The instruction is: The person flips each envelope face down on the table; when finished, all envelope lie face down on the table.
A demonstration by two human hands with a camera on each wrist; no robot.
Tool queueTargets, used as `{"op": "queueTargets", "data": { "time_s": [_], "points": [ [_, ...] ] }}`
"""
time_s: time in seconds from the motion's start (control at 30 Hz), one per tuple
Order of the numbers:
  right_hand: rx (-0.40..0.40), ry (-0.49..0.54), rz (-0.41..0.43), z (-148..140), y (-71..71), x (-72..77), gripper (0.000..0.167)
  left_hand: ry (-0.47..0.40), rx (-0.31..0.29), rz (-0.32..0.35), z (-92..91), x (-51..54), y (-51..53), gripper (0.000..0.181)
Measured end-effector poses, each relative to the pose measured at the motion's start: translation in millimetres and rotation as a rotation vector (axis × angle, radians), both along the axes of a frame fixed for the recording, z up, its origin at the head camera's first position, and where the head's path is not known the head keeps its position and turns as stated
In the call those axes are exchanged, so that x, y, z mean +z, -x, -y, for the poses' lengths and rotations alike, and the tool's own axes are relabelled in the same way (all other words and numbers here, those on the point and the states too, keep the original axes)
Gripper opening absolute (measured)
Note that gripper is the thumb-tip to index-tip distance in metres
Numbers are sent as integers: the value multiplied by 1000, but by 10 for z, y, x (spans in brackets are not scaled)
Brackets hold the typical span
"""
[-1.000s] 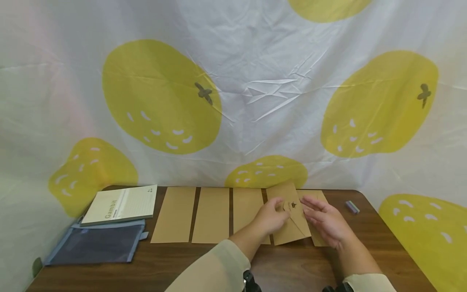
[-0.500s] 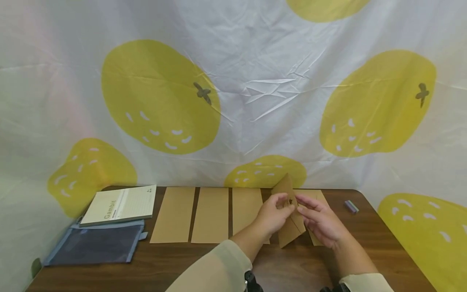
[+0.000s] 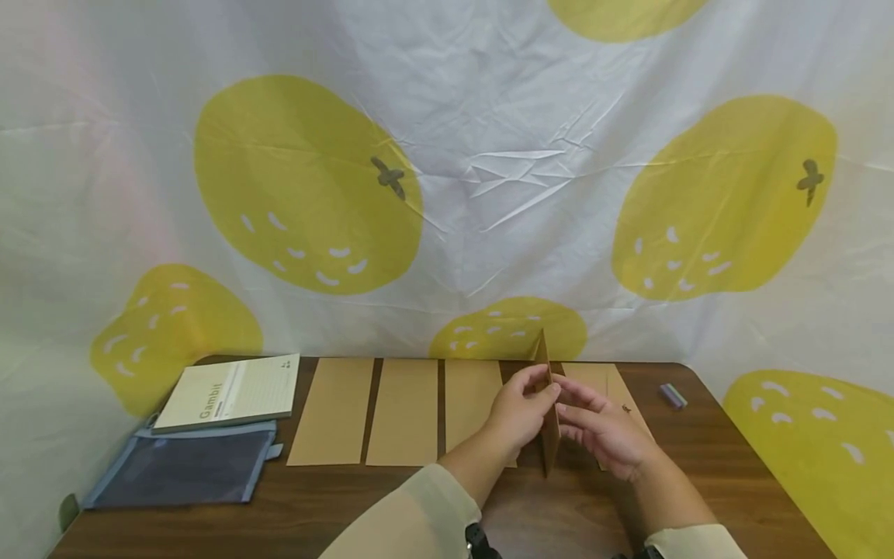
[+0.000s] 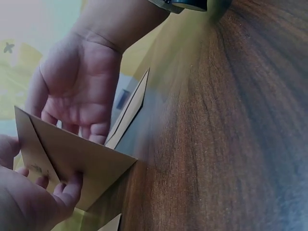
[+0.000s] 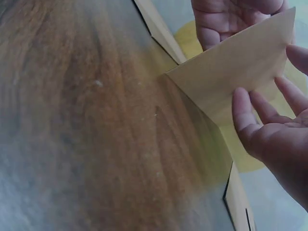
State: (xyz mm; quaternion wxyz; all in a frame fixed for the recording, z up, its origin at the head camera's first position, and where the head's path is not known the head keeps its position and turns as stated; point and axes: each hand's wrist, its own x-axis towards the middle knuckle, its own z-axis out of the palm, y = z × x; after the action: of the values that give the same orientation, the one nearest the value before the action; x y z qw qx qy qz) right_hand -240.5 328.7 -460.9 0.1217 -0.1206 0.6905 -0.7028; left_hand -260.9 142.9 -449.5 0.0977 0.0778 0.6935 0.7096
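Note:
A brown kraft paper envelope (image 3: 547, 446) stands nearly upright on edge between my two hands, seen almost edge-on in the head view. My left hand (image 3: 518, 411) pinches it at its raised edge; in the left wrist view its fingertips (image 4: 72, 188) lie on the flap side with the small dark print. On the plain side is my right hand (image 3: 609, 433), its spread, fairly straight fingers (image 5: 241, 103) touching the paper in the right wrist view. Another envelope (image 3: 590, 376), with a dark print, lies just right, partly hidden by my right hand.
Left of my hands, three plain-side-up envelopes (image 3: 403, 411) lie in a row on the brown wooden table (image 3: 391, 497). At the left are a Gambit notebook (image 3: 240, 388) and a blue-edged mesh pouch (image 3: 185, 466). A small purple-green block (image 3: 673, 396) sits at the right.
The envelope in my hands has turned from lying flap-side up at a slant to nearly upright, its flap side now facing left. My right fingers have moved left against its plain side.

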Motion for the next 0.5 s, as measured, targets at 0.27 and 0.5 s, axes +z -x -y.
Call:
{"op": "queueTargets", "data": {
  "time_s": [0.27,0.5],
  "points": [
    [43,-65,130,8,-9,-27,71,-31,56,-42,59,-66,-18,39],
    [-21,-84,166,-41,8,-33,71,-65,100,-64,138,-157,20,38]
  ]
}}
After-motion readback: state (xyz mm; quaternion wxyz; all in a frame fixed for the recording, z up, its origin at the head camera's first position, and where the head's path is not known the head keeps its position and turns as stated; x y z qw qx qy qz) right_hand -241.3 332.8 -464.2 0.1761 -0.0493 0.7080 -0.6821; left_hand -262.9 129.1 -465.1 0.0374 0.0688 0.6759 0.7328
